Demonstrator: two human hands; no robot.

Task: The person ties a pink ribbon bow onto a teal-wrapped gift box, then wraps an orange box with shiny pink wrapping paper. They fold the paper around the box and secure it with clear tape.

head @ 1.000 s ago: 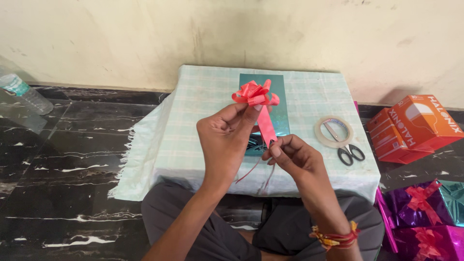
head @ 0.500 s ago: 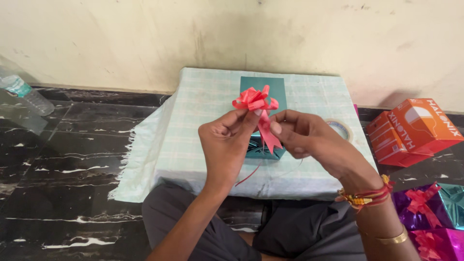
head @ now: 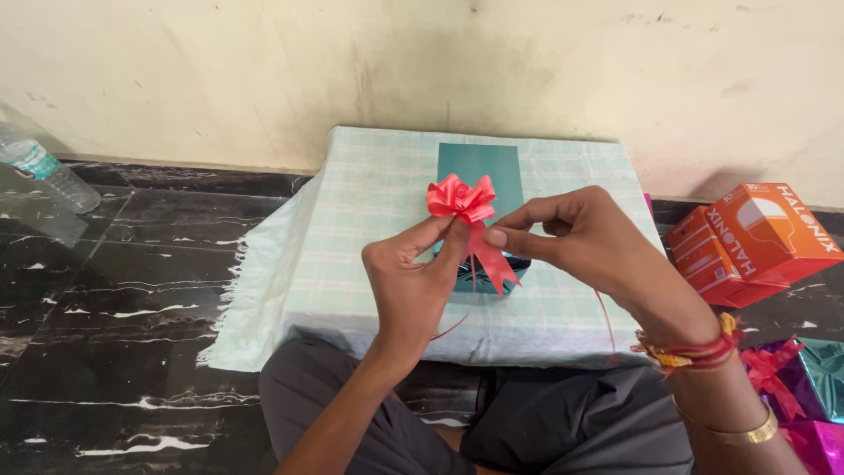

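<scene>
The person sits cross-legged on a dark marbled floor behind a low table (head: 369,290) draped in a pale checked cloth. The left hand (head: 413,281) pinches the base of a red ribbon bow (head: 461,198) between thumb and fingertips, holding it upright above the near end of a teal wrapped box (head: 480,167) that lies on the cloth. The bow's flat tail hangs down from the pinch, ending in a notched tip in front of the box.

The right hand (head: 571,233) is closed in a fine pinch — thumb against forefinger — just to the right of the bow's base, almost touching the left fingertips. A thin red strand trails from it and drops past the table edge on the right.

Against the earlier frames, the bow sits lower and its loops look rounder and more evenly spread. A second ago the right hand was below the bow, gripping the tail near its lower end; half a second ago it had risen to the tail's middle; now it is level with the knot. The tape roll and scissors seen earlier beside the box are now hidden behind the right wrist.

Off to the right stand orange cartons (head: 756,242) on the floor, and shiny purple and teal wrapped gifts (head: 804,378) with red bows lie nearer the person. A clear plastic water bottle (head: 48,171) lies at the far left.
</scene>
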